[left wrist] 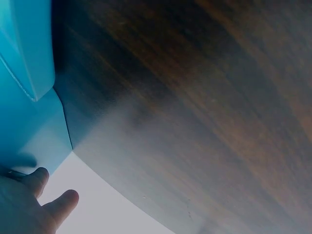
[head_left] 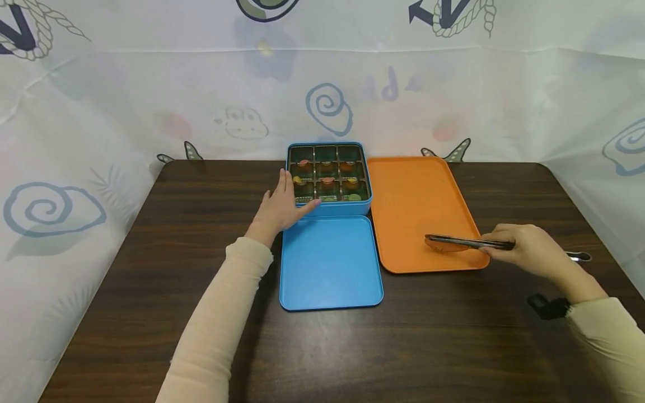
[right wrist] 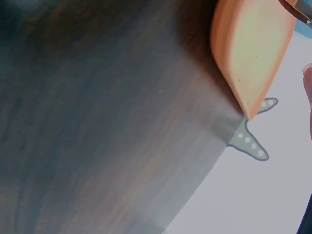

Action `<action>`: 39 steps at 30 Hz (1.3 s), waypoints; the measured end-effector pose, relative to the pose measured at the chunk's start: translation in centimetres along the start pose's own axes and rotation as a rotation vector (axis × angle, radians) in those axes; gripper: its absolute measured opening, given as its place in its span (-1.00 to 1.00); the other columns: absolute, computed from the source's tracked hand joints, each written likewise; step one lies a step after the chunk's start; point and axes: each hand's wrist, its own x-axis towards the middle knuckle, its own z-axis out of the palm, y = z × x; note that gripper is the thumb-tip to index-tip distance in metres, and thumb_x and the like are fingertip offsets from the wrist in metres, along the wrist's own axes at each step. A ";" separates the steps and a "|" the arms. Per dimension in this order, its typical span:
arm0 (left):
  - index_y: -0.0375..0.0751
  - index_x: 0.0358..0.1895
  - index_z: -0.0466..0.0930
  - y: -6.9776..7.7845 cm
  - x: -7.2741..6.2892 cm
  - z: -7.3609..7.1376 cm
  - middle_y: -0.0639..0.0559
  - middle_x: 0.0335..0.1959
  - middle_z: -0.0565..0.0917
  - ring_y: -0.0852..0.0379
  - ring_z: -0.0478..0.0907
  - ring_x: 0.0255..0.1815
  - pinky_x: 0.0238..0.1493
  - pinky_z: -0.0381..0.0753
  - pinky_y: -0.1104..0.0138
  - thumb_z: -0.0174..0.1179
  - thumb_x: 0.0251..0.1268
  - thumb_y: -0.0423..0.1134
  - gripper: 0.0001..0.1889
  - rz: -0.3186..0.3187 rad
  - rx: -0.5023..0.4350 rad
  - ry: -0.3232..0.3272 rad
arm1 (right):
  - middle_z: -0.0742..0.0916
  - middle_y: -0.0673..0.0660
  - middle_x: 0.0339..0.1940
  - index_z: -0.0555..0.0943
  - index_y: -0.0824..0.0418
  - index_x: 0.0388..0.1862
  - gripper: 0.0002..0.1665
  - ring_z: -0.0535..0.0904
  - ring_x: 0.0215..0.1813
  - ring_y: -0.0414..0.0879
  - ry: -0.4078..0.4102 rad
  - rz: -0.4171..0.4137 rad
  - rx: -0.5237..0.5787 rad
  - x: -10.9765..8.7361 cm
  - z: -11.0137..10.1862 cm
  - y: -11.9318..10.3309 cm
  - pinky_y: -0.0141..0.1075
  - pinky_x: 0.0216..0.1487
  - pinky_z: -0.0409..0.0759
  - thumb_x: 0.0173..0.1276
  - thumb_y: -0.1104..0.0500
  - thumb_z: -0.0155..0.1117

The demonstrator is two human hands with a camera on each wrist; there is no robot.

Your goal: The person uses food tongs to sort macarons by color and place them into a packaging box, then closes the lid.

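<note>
My left hand [head_left: 282, 207] rests against the left side and near corner of a blue box [head_left: 330, 209], its fingers spread. In the box sits a divided insert [head_left: 326, 152] with several small coloured pieces, too small to identify. In the left wrist view, part of the left hand [left wrist: 24, 209] shows beside the blue box wall [left wrist: 34, 53]. My right hand [head_left: 529, 252] grips metal tongs [head_left: 466, 241] low over the near right part of an orange tray [head_left: 418, 207]. Nothing clear shows between the tong tips. Only a fingertip [right wrist: 308, 80] of the right hand appears in its wrist view.
A blue lid [head_left: 331, 263] lies flat, inner side up, in front of the box. The tray stands close along the box's right side. All stand on a dark wooden table [head_left: 322, 358], with a patterned white cloth [head_left: 201, 84] behind it.
</note>
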 end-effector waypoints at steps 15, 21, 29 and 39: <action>-0.26 0.50 -0.54 0.0 -0.1 0.1 -0.14 0.57 -0.45 -0.19 0.03 0.55 0.54 -0.18 -0.13 -0.22 0.24 0.50 0.13 0.000 -0.018 0.013 | 0.68 0.00 -0.50 0.76 0.21 -0.31 -0.76 0.31 -0.58 -0.44 0.280 -0.019 -0.009 3.4 0.0 -1.9 -0.56 -0.57 0.23 -0.03 0.35 0.49; -0.24 0.51 -0.51 0.0 -0.1 0.0 -0.12 0.57 -0.43 -0.12 -0.10 0.59 0.54 -0.24 -0.13 -0.22 0.20 0.54 0.15 0.006 -0.012 0.026 | 0.68 0.02 -0.49 0.77 0.23 -0.30 -0.78 0.44 -0.56 -0.32 0.305 -0.002 -0.004 5.8 0.0 -3.5 -0.55 -0.54 0.31 0.00 0.34 0.49; -0.22 0.52 -0.50 -0.1 -0.4 -0.3 -0.09 0.58 -0.41 -0.08 -0.20 0.61 0.55 -0.28 -0.11 -0.23 0.12 0.59 0.19 0.006 -0.025 0.031 | 0.68 0.10 -0.49 0.77 0.27 -0.27 -0.83 0.48 -0.58 -0.17 0.320 -0.012 0.022 9.7 0.3 -6.1 -0.44 -0.55 0.33 0.11 0.29 0.45; -0.24 0.52 -0.48 -0.4 0.2 0.1 -0.14 0.58 -0.39 -0.10 -0.16 0.60 0.54 -0.25 -0.14 -0.16 0.22 0.50 0.14 0.010 -0.029 0.039 | 0.73 0.20 -0.40 0.75 0.27 -0.17 -0.79 0.59 -0.47 0.01 0.244 0.016 0.070 14.6 1.4 -9.2 -0.22 -0.47 0.48 0.27 0.21 0.32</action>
